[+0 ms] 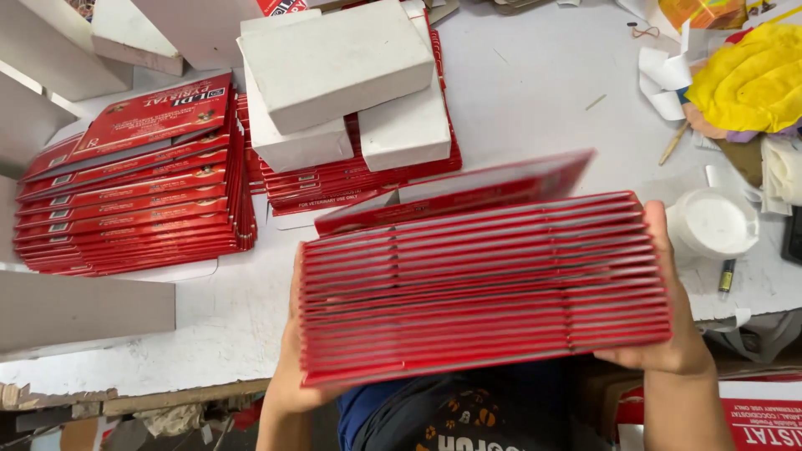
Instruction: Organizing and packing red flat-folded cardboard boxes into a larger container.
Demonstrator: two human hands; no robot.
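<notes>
— Report on the hands, please.

— I see the left hand [288, 367] and the right hand [672, 309] clamped on opposite ends of a stack of flat red cartons [480, 288], held edge-up above the near edge of the white worktable [535, 92]. The top carton is tilted and blurred.

— And the surface?

— The tabletop is scuffed white, its near edge ragged. At the left lies a fanned pile of red cartons [134, 200]; behind the held stack, white blocks [342, 75] sit on more red cartons. To the right I note a white round lid [714, 224], a yellow cloth [752, 79], paper scraps and a small stick — all well apart from the hands.
</notes>
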